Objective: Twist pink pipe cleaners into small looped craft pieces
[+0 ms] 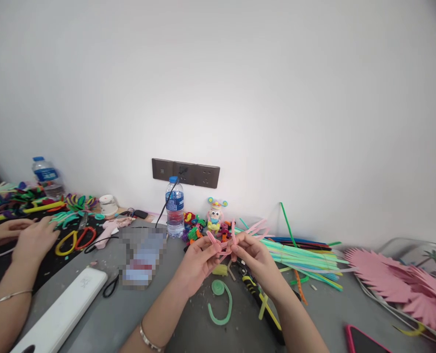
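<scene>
My left hand (201, 258) pinches a pink pipe cleaner (211, 237) between thumb and fingers. Close beside it, my right hand (254, 256) is closed on another part of pink pipe cleaner (233, 229), and pink strands run between the two hands. Whether it is one piece or more, I cannot tell. Below the hands lies a light green pipe cleaner (226, 314) coiled at one end. Black and yellow pliers (255, 294) rest partly under my right forearm. Behind my fingers stands a small figure (215, 215) with large eyes.
Green and yellow pipe cleaners (299, 257) lie to the right, near a pink pleated piece (383, 274). A water bottle (175, 211) stands by the wall. Leftward are a phone (142, 257), a white bar-shaped device (65, 314), scissors (74, 241) and another person's hands (37, 238).
</scene>
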Tool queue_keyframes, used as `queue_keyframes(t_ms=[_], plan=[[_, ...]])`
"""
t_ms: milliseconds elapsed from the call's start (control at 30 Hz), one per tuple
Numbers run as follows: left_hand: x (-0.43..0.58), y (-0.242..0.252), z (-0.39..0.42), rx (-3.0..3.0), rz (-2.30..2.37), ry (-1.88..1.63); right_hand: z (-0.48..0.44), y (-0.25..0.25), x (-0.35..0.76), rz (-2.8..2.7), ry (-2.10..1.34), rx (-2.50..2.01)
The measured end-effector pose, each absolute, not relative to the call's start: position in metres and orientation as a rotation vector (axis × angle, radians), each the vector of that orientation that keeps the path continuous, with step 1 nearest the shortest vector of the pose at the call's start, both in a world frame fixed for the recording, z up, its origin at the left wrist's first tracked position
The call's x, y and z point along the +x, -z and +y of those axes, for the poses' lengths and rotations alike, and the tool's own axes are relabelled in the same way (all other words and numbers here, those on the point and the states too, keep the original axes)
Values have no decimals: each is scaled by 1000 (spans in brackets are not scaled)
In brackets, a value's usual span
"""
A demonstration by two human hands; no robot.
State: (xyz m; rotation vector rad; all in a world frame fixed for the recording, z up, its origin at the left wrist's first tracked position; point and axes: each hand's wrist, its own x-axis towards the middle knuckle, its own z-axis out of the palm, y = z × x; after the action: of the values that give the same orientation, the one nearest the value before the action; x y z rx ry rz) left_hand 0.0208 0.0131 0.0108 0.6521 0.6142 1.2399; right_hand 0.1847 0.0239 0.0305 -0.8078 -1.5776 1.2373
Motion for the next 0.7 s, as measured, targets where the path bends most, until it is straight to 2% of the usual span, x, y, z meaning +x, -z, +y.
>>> queue_keyframes(t_ms=[333,700], plan=[[22,-13,9,888,768,-1195,21,-30,187,-1572,-1293,-754],[14,-17,4,1078,695,-850,19,-31,188,-1561,-1389,-617]])
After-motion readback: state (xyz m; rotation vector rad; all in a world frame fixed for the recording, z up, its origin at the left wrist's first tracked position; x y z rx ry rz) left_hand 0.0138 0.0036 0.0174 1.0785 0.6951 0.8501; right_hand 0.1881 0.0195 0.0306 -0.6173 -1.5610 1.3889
